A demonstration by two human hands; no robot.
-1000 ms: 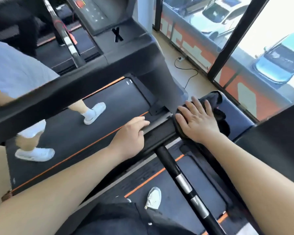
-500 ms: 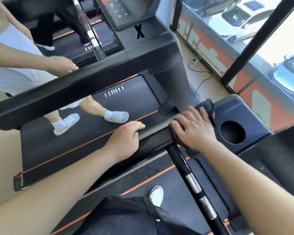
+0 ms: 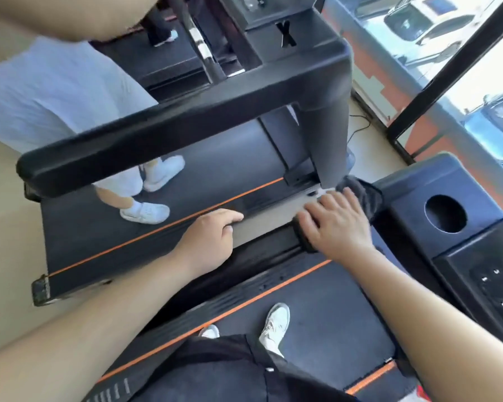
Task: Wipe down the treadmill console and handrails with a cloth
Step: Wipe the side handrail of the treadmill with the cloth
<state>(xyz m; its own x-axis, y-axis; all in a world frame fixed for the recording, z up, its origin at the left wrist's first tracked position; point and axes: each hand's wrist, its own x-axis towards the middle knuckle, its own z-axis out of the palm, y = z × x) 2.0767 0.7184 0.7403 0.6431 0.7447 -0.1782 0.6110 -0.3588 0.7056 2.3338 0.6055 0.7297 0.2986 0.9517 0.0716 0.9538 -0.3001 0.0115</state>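
My right hand [image 3: 337,224] lies palm-down on a dark cloth [image 3: 363,194], pressing it onto my treadmill's left handrail [image 3: 262,236] where the rail meets the console [image 3: 413,198]. The cloth wraps over the rail and shows beyond my fingertips and under my thumb. My left hand [image 3: 209,239] grips the same rail just to the left, fingers curled over its far side. The console's round cup holder [image 3: 445,214] is uncovered, and its button panel [image 3: 494,285] shows at the right edge.
Another person in white shoes [image 3: 145,213] stands on the neighbouring treadmill, whose thick black handrail [image 3: 157,140] crosses above my hands. My own white shoes [image 3: 275,323] rest on the belt below. Windows [image 3: 462,68] and a floor cable [image 3: 357,126] lie to the right.
The cloth has come off the cup holder, which now shows, and sits bunched on the rail under my right hand. My left hand keeps its grip. The neighbouring person has stepped.
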